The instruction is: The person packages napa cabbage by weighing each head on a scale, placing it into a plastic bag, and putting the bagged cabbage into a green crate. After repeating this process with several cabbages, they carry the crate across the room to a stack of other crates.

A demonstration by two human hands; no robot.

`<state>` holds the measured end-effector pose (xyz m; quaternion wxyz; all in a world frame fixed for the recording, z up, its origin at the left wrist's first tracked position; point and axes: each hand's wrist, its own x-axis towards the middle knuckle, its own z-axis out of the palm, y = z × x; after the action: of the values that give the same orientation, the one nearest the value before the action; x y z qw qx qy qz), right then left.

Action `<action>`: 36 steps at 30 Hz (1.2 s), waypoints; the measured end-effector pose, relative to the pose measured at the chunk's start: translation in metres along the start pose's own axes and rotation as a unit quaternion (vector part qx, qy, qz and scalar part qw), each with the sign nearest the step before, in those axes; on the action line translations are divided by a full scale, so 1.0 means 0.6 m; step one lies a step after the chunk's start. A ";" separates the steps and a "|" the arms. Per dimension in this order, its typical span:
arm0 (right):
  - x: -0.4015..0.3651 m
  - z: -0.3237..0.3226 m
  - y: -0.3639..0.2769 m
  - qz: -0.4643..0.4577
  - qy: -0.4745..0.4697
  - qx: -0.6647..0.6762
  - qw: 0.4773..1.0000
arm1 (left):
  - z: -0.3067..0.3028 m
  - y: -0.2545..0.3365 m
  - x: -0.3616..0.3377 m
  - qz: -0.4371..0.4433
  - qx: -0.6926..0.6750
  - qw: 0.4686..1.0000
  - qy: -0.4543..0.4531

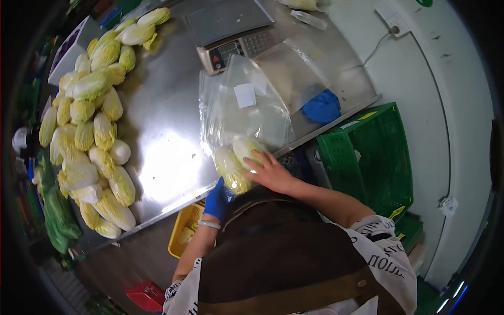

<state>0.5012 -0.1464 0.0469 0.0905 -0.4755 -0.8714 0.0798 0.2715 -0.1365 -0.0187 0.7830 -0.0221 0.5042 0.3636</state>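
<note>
Two pale yellow-green cabbages lie side by side in clear plastic at the table's front edge. My bare right hand rests on the right cabbage with its fingers spread. At the lower left end of the cabbages is my left hand in a blue glove, touching the plastic; its fingers are partly hidden. Just beyond the cabbages, a stack of clear plastic bags is spread on the metal table, with small white labels on top.
Many cabbages are heaped along the table's left side. A scale stands at the back, and a blue crumpled item lies near the right edge. Green crates stand at the right, a yellow basket below the front edge.
</note>
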 end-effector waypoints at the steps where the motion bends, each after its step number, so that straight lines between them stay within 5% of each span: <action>1: 0.001 0.030 0.011 -0.006 0.029 -0.006 1.000 | -0.015 -0.010 0.015 0.039 -0.001 0.999 0.010; 2: 0.011 0.028 0.020 -0.013 0.058 -0.014 0.998 | -0.020 0.020 0.019 0.038 0.249 0.956 0.151; 3: 0.015 0.026 0.027 0.020 0.056 0.045 0.997 | -0.013 0.016 0.021 0.150 0.284 0.933 0.165; 5: 0.028 0.019 0.045 0.095 0.059 0.165 0.980 | 0.003 0.036 0.035 0.368 0.343 0.863 0.046; 7: 0.040 0.001 0.089 0.163 0.067 0.274 0.945 | 0.079 0.095 0.022 0.461 0.502 0.726 -0.092; 8: 0.044 -0.030 0.114 0.208 0.027 0.333 0.919 | 0.110 0.121 0.021 0.309 0.452 0.825 -0.136; 9: 0.043 -0.055 0.137 0.250 -0.014 0.391 0.886 | 0.115 0.141 0.048 0.214 0.407 0.865 -0.203; 11: 0.016 -0.097 0.171 0.308 0.032 0.568 0.763 | 0.176 0.154 0.029 0.092 0.367 0.898 -0.226; 12: -0.004 -0.127 0.181 0.341 0.058 0.644 0.683 | 0.226 0.146 -0.002 0.179 0.443 0.821 -0.313; 14: -0.057 -0.153 0.203 0.375 0.122 0.735 0.551 | 0.312 0.117 -0.049 0.146 0.430 0.839 -0.299; 17: -0.157 -0.183 0.207 0.258 0.281 0.889 0.251 | 0.416 0.048 -0.069 0.087 0.299 0.907 -0.283; 18: -0.178 -0.164 0.212 0.218 0.330 0.880 0.262 | 0.448 0.017 -0.062 0.069 0.280 0.917 -0.274; 20: -0.206 -0.144 0.204 0.352 0.366 0.739 0.442 | 0.499 -0.059 -0.027 0.068 0.260 0.922 -0.279; 23: -0.268 -0.149 0.303 0.370 0.404 0.768 0.331 | 0.556 -0.144 0.012 0.087 0.325 0.867 -0.368; 24: -0.283 -0.134 0.355 0.366 0.461 0.769 0.249 | 0.574 -0.142 0.014 0.092 0.379 0.828 -0.403; 26: -0.301 -0.152 0.447 0.348 0.509 0.734 0.284 | 0.584 -0.148 0.035 0.175 0.454 0.779 -0.395; 29: -0.328 -0.144 0.613 0.421 0.505 0.693 0.297 | 0.525 -0.125 0.127 0.175 0.422 0.855 -0.246; 31: -0.334 -0.103 0.732 0.443 0.441 0.686 0.372 | 0.452 -0.097 0.190 0.140 0.482 0.863 -0.056; 33: -0.318 -0.073 0.797 0.410 0.440 0.708 0.371 | 0.395 -0.082 0.204 0.199 0.549 0.809 -0.063; 36: -0.350 0.015 0.891 0.465 0.373 0.654 0.467 | 0.368 -0.054 0.168 0.103 0.559 0.819 -0.084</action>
<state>1.0461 -0.0378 -0.0996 0.6407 -0.5973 -0.0997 0.4720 0.4842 -0.0168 -0.0022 0.6583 0.5019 0.5523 0.0984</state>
